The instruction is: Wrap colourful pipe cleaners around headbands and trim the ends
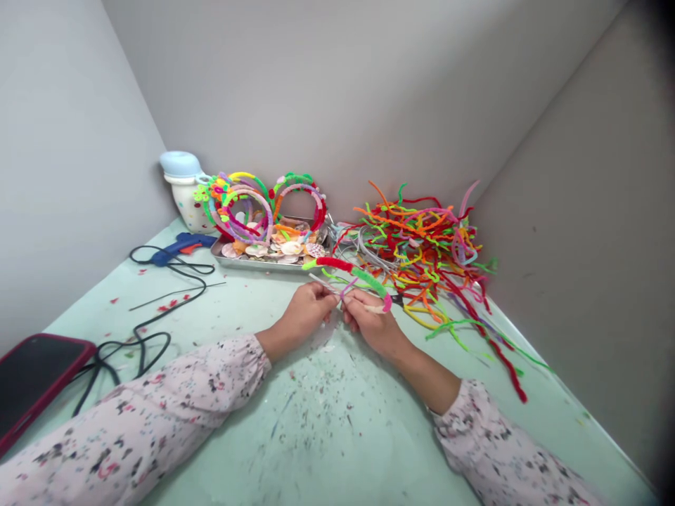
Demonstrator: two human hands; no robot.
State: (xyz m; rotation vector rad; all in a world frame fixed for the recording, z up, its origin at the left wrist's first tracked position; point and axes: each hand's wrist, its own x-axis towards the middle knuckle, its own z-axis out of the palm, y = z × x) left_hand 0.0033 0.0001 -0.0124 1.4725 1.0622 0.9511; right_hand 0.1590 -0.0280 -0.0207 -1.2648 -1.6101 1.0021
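One headband point(337, 265) is pinched by the right hand point(369, 320), arched just beyond the grip; one pale strip point(323, 282) is pinched by the left hand point(306, 309), fingertips pressed together. One purple stem point(349, 285) is seen between. Beyond grip, left: one tray point(264, 264), shells point(291, 248) uncounted, two band clusters point(320, 207), one cup point(190, 200), one glue gun point(164, 256). Right: one stem pile point(416, 228). Nearer, far left: one phone point(39, 379).
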